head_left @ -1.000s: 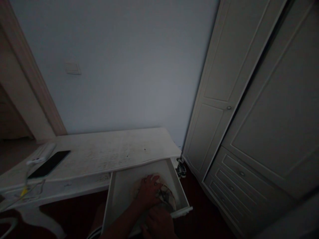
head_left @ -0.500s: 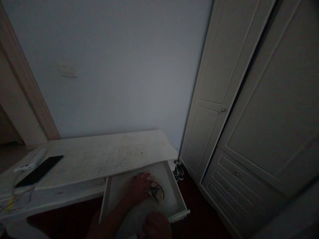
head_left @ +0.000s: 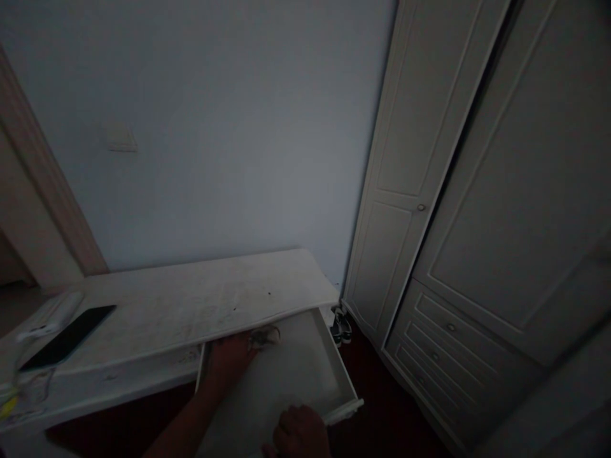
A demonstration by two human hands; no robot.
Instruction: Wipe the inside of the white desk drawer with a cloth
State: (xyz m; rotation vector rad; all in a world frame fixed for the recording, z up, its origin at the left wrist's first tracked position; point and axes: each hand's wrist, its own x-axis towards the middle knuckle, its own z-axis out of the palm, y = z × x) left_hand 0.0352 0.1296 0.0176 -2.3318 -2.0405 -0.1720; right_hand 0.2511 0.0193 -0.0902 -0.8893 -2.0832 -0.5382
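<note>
A white drawer [head_left: 344, 381] stands pulled out under the right end of a white desk [head_left: 191, 299]. My left hand [head_left: 231, 356] reaches deep into the drawer's back left, partly under the desk top, its fingers closed on a small pale thing with dark strands [head_left: 265, 335]. My right hand [head_left: 298, 432] rests on the drawer's front edge at the bottom of the view, fingers curled over it. The room is dim.
A black phone [head_left: 67, 335] and a white remote-like device [head_left: 48, 315] lie at the desk's left end, with cables hanging below. A tall white wardrobe [head_left: 477, 210] with lower drawers stands to the right. Shoes [head_left: 341, 326] sit on the dark floor between.
My left hand has moved from the drawer's middle to its back left, carrying the pale stranded thing under the desk top. The drawer's floor now shows bare. The view drifted slightly right.
</note>
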